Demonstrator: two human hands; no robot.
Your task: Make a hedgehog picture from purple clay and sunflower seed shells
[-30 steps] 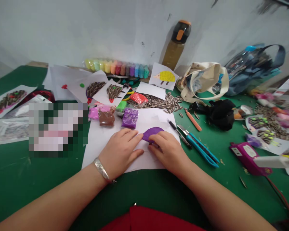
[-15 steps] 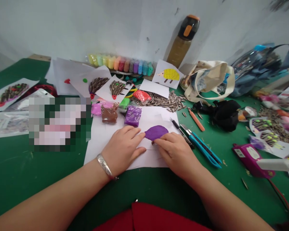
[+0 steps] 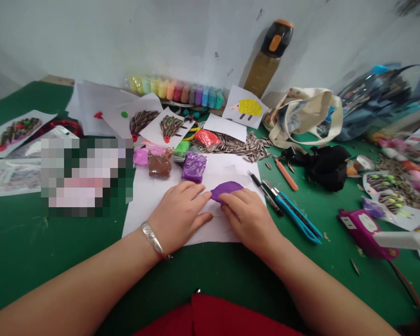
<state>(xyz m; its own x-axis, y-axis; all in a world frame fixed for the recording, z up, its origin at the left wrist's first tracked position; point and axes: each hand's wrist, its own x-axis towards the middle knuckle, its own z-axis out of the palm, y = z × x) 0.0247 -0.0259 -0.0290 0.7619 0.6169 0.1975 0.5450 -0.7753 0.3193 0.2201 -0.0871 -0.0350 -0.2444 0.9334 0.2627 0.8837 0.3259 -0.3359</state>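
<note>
Head view, and the eye goes straight to the middle of the frame, where a flat purple piece (image 3: 227,186) lies on the white paper (image 3: 140,217). Here's the left hand (image 3: 178,207), spread low over the sheet, thumb well apart from the fingers, fingertips right at the purple piece's left edge! Across from it, the right hand (image 3: 250,212) has its fingers bent over the lower right of that same piece; whether they pinch it or only press, I cannot tell. A silver bracelet (image 3: 152,237) circles the left wrist.

Just above the hands, centre frame, sit a purple packet (image 3: 194,167) and a brown packet (image 3: 160,164), with a red packet (image 3: 207,138) higher up against a heap of striped seeds (image 3: 245,147). Right of the right hand, it's a pen (image 3: 265,192), then a blue tool (image 3: 297,217), both slanting, and an orange tool (image 3: 286,173) above them. Upper centre, a row of coloured packs (image 3: 177,93) lines the wall, and to its right stands a bottle (image 3: 262,72), tilted in the picture, behind a card with a yellow hedgehog (image 3: 247,108)
</note>
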